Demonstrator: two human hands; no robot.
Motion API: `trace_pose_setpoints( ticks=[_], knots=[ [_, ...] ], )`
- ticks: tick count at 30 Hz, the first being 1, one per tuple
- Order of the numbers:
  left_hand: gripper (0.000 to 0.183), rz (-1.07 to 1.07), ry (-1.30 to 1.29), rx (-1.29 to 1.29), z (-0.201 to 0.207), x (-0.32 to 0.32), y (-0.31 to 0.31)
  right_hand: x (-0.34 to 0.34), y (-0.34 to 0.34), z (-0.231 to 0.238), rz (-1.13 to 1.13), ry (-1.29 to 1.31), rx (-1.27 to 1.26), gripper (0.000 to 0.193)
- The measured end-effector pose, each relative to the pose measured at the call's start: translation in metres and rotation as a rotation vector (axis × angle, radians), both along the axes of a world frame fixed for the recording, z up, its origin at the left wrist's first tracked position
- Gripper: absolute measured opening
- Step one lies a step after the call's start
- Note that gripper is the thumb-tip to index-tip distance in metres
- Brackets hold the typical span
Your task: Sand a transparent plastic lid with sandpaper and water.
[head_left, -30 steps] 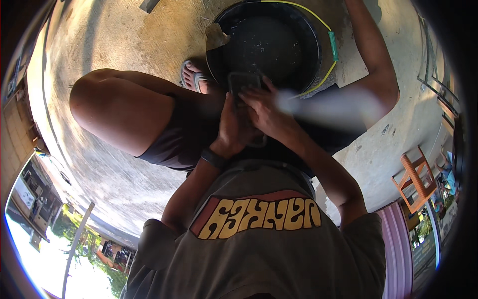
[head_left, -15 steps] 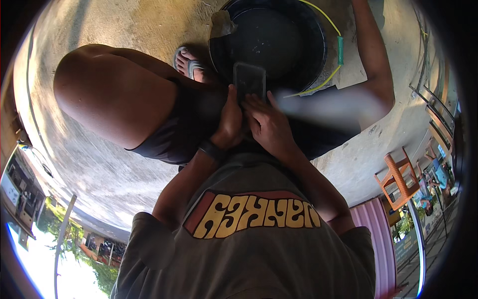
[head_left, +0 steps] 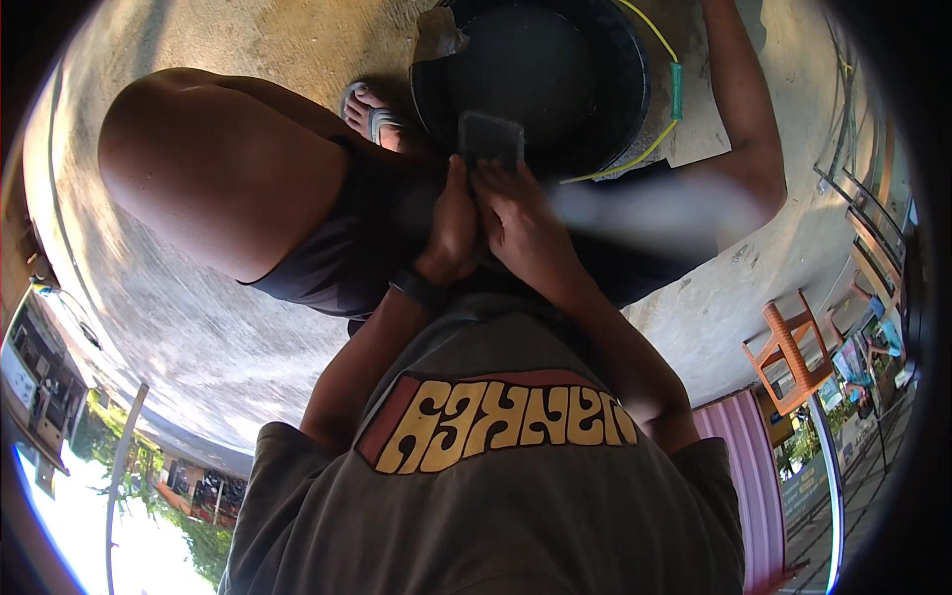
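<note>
A dark, flat rectangular case [head_left: 492, 137] with rounded corners and a paler rim is held over the near edge of a black bucket [head_left: 635, 109]. My left hand [head_left: 456, 226] grips the case along its near left side, its thumb pointing up the edge. Stretched-out fingers of my right hand [head_left: 523, 220] lie across the near part of the case, hiding that end. What is under those fingers cannot be seen. Dark liquid [head_left: 531, 74] with a few pale specks fills the bucket's inside.
A rough brownish block [head_left: 437, 36] sits at the bucket's left rim. The yellow bucket handle with its green grip [head_left: 676, 91] hangs out to the right. My sandalled foot [head_left: 374, 114] is left of the bucket. An orange-brown stool [head_left: 790, 355] stands further right, with people beyond it.
Both hands and the case have shifted slightly up and left in the picture. My right fingers have slid a little along the case. The view itself has moved slightly.
</note>
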State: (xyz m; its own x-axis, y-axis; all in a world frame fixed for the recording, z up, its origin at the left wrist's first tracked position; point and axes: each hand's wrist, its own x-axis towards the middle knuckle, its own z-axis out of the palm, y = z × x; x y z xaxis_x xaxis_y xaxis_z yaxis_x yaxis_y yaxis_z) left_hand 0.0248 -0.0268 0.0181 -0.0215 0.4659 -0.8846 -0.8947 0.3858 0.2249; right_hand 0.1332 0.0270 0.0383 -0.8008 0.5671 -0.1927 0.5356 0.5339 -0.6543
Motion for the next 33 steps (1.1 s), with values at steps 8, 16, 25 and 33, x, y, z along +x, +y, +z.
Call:
trace_pose_setpoints(
  ticks=[8,16,25,33],
  knots=[
    [0.061,-0.063,-0.100,-0.019,-0.007,0.001,-0.003,-0.016,0.021,-0.021,-0.086,0.029,-0.002,0.038],
    [0.060,-0.084,-0.098,-0.003,0.005,0.002,0.002,-0.014,0.030,-0.026,-0.085,-0.020,-0.045,0.045],
    [0.058,-0.141,-0.076,-0.064,0.004,0.002,0.003,-0.004,0.028,-0.038,-0.060,0.044,0.027,0.040],
    [0.063,-0.119,-0.080,-0.014,-0.006,0.001,0.001,-0.004,0.025,-0.025,-0.063,0.017,-0.017,0.043]
  ],
)
